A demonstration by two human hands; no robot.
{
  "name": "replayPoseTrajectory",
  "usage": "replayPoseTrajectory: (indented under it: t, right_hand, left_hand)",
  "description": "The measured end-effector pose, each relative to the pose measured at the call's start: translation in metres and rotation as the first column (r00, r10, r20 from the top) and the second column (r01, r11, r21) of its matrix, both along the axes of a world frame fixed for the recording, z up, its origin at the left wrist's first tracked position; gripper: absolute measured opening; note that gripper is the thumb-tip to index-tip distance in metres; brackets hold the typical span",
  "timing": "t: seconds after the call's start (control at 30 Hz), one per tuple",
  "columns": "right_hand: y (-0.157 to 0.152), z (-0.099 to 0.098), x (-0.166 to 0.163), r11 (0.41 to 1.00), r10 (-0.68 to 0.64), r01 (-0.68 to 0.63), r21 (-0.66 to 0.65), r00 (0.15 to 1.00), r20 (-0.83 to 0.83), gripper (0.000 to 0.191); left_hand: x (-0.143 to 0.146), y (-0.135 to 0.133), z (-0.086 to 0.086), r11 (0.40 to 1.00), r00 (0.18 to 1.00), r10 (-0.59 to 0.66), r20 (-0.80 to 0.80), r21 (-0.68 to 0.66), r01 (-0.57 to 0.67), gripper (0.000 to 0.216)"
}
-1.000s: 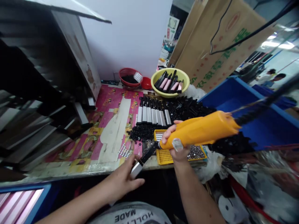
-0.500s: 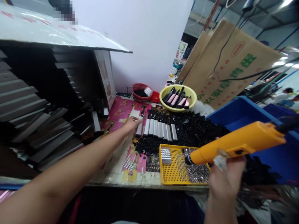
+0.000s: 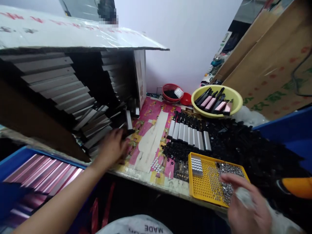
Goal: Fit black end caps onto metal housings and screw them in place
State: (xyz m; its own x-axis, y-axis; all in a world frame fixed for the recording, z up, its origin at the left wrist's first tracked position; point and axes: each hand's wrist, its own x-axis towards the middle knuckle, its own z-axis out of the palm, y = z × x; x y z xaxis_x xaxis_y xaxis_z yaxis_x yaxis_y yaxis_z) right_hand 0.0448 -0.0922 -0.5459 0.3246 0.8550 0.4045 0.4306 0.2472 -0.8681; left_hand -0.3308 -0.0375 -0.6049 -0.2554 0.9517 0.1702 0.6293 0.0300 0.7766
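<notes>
My left hand (image 3: 112,148) reaches left across the bench to the leaning pile of grey metal strips (image 3: 94,125); its fingers are blurred and partly hidden at the strip ends. My right hand (image 3: 245,203) hovers with fingers stretched over the screws (image 3: 220,180) in the yellow perforated tray (image 3: 201,188). An orange power screwdriver (image 3: 296,187) shows at the right edge, apart from my hand. A row of silver-and-black parts (image 3: 187,131) lies on the pink mat (image 3: 156,112).
A yellow bowl (image 3: 195,101) holds pink-and-black parts. A red basket (image 3: 168,87) stands behind it. Black small parts (image 3: 239,143) are heaped on the right, black washers (image 3: 177,151) in front. Blue bins: one with pink strips (image 3: 41,174) at lower left, another (image 3: 290,130) at right.
My left hand has swung from the row of silver parts to the grey strips. My right hand has let go of the orange screwdriver and now hovers over the screw tray. The view panned left.
</notes>
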Motion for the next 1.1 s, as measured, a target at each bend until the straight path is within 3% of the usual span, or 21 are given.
replayPoseTrajectory:
  t: [0.03,0.1,0.2,0.3,0.37,0.4,0.47,0.53,0.6,0.63,0.73,0.87,0.93,1.03,1.1]
  right_hand:
    - [0.006,-0.002,-0.015,0.992,0.127,-0.125,-0.031,0.989,0.081,0.021]
    - [0.018,-0.01,-0.044,0.916,0.399,-0.378,-0.135,0.891,0.218,0.026]
    - [0.032,-0.031,-0.076,0.793,0.609,-0.54,-0.283,0.726,0.319,0.028]
    - [0.037,-0.051,-0.093,0.755,0.654,-0.519,-0.401,0.641,0.402,0.032]
    - [0.04,-0.061,-0.1,0.754,0.653,-0.466,-0.463,0.609,0.45,0.036]
    - [0.041,-0.064,-0.104,0.755,0.651,-0.444,-0.483,0.597,0.469,0.038]
    - [0.047,-0.069,-0.113,0.76,0.646,-0.417,-0.498,0.571,0.507,0.041]
    - [0.054,-0.074,-0.123,0.766,0.641,-0.411,-0.494,0.536,0.549,0.043]
    - [0.062,-0.077,-0.133,0.771,0.637,-0.404,-0.492,0.499,0.588,0.043]
    - [0.066,-0.079,-0.137,0.771,0.637,-0.398,-0.497,0.484,0.601,0.041]
    - [0.073,-0.082,-0.145,0.763,0.646,-0.367,-0.532,0.456,0.612,0.037]
    - [0.074,-0.084,-0.146,0.755,0.655,-0.365,-0.545,0.462,0.597,0.032]
    - [0.072,-0.085,-0.144,0.75,0.658,-0.399,-0.527,0.53,0.535,0.031]
    - [0.067,-0.084,-0.141,0.734,0.633,-0.503,-0.456,0.751,0.188,0.029]
    - [0.065,-0.079,-0.141,0.735,0.549,-0.566,-0.372,0.82,-0.163,0.026]
  left_hand:
    - [-0.019,-0.009,-0.007,0.998,0.985,0.043,-0.166,-0.029,-0.048,0.035]
    - [-0.042,-0.02,-0.02,0.995,0.916,0.024,-0.401,-0.076,-0.059,0.031]
    - [-0.041,-0.031,-0.029,0.978,0.878,-0.092,-0.47,-0.209,-0.009,0.035]
    - [-0.012,-0.041,-0.022,0.967,0.956,-0.148,-0.255,-0.242,0.085,0.043]
    - [0.012,-0.046,-0.016,0.961,0.98,-0.197,0.038,-0.191,0.2,0.042]
    - [0.023,-0.047,-0.014,0.95,0.953,-0.204,0.224,-0.188,0.248,0.039]
    - [0.042,-0.045,-0.014,0.907,0.794,-0.101,0.6,-0.272,0.321,0.036]
    - [0.053,-0.041,-0.016,0.824,0.523,0.126,0.843,-0.383,0.417,0.035]
    - [0.058,-0.035,-0.018,0.761,0.278,0.306,0.911,-0.409,0.504,0.029]
    - [0.058,-0.033,-0.018,0.746,0.199,0.346,0.917,-0.397,0.535,0.025]
    - [0.056,-0.03,-0.017,0.739,0.109,0.362,0.926,-0.356,0.572,0.02]
    - [0.054,-0.032,-0.018,0.772,0.073,0.332,0.94,-0.316,0.552,0.021]
    - [0.055,-0.032,-0.017,0.781,0.034,0.33,0.943,-0.293,0.552,0.024]
    - [0.058,-0.032,-0.015,0.773,-0.01,0.347,0.938,-0.281,0.568,0.026]
    - [0.062,-0.034,-0.012,0.752,-0.009,0.349,0.937,-0.275,0.6,0.025]
